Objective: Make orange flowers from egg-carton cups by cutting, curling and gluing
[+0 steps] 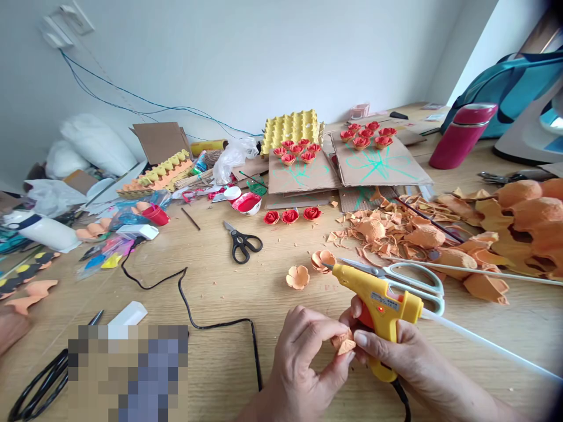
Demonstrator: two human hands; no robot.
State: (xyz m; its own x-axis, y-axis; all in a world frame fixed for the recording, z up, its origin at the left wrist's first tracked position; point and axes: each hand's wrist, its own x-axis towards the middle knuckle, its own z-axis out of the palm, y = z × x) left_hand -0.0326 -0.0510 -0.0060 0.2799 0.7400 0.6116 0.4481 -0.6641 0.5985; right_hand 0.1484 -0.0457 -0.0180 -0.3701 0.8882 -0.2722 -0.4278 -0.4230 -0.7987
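My right hand (396, 351) is wrapped round the handle of a yellow hot glue gun (378, 302), whose nozzle points up and left and whose white glue stick runs out to the right. My left hand (303, 357) pinches a small orange egg-carton piece (343, 344) right beside the gun's handle, where my right thumb also touches it. Two orange petal cups (308, 269) lie on the table just beyond the nozzle. White-handled scissors (404, 280) lie behind the gun.
Black scissors (241, 241) and three red paper roses (290, 215) lie mid-table. Orange carton scraps (440, 234) pile up at right. Cardboard sheets with red roses (347, 158), a yellow egg tray (288, 126), a red bottle (461, 135) and the black cord (211, 319) are around.
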